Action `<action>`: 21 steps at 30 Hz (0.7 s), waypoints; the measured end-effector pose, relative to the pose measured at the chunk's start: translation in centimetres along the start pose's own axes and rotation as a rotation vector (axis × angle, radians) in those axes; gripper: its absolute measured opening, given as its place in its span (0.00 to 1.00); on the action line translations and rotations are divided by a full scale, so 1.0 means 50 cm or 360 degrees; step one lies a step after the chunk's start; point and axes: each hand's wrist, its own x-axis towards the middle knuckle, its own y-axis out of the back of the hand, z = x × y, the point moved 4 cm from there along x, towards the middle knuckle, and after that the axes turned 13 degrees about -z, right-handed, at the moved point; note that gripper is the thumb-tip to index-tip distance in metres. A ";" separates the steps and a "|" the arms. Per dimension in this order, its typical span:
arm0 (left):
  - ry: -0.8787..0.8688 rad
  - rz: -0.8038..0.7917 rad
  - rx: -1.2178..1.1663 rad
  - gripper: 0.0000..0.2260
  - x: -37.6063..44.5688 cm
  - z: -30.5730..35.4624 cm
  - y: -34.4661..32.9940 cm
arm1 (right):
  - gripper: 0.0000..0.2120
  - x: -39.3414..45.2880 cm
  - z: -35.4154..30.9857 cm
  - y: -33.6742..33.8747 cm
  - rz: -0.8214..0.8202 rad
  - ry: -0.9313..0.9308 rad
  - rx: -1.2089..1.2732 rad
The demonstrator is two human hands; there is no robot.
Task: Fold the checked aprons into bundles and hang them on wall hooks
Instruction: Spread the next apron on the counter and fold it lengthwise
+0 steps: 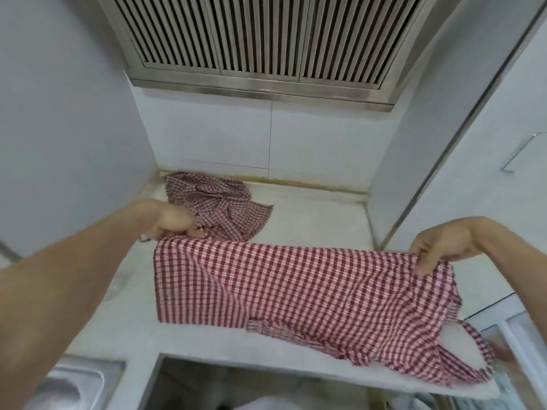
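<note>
- The sink (59, 386) at the lower left is cut off by the frame edge and blurred.
- The left hand (173, 221) hides part of the crumpled apron (219, 202).
- Items at the lower right are too blurred to identify.

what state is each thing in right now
front apron: spread on the counter, far edge pinched at both corners
back apron: crumpled heap, untouched
left hand: pinching the front apron's left corner
right hand: pinching its right corner

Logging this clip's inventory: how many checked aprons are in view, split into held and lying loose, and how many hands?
Checked apron held stretched over the counter: 1
Crumpled checked apron by the back wall: 1
Hands, left hand and right hand: 2
Total: 4
</note>
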 end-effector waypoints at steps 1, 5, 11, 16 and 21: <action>-0.0004 -0.0059 -0.0108 0.05 0.002 -0.006 -0.009 | 0.17 0.008 -0.009 0.009 0.0038 -0.0050 0.0003; -0.0075 0.0470 -0.0027 0.10 0.049 -0.039 0.009 | 0.14 0.090 -0.063 0.043 0.0552 -0.0417 -0.0404; 0.0053 0.1392 0.0137 0.28 0.125 -0.089 -0.088 | 0.12 0.307 -0.076 0.036 0.1387 -0.0434 -0.0677; 0.0033 0.0544 0.0326 0.40 0.216 -0.076 -0.304 | 0.14 0.386 -0.072 0.023 0.1755 -0.0491 -0.0846; 0.0373 0.0124 0.0505 0.52 0.275 -0.139 -0.376 | 0.08 0.394 -0.111 -0.048 0.1914 0.0129 -0.0845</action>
